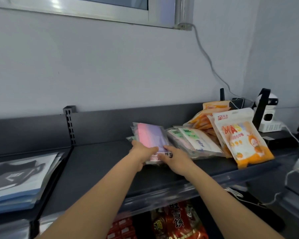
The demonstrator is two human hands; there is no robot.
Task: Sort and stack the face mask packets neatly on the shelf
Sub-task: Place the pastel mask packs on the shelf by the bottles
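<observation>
This looks like a small shop: a dark metal display shelf (pixel 97 163), with a slotted upright (pixel 70 125) at its back edge and a clear label strip (pixel 162 195) along its front edge, carries sealed face mask packets (pixel 240 137) in printed retail bags. Red snack packets (pixel 176 221) lie on the level below. Bagged garments (pixel 19 176) are stacked in the left bay, and a security camera (pixel 269 114) stands at the shelf's right back corner.
</observation>
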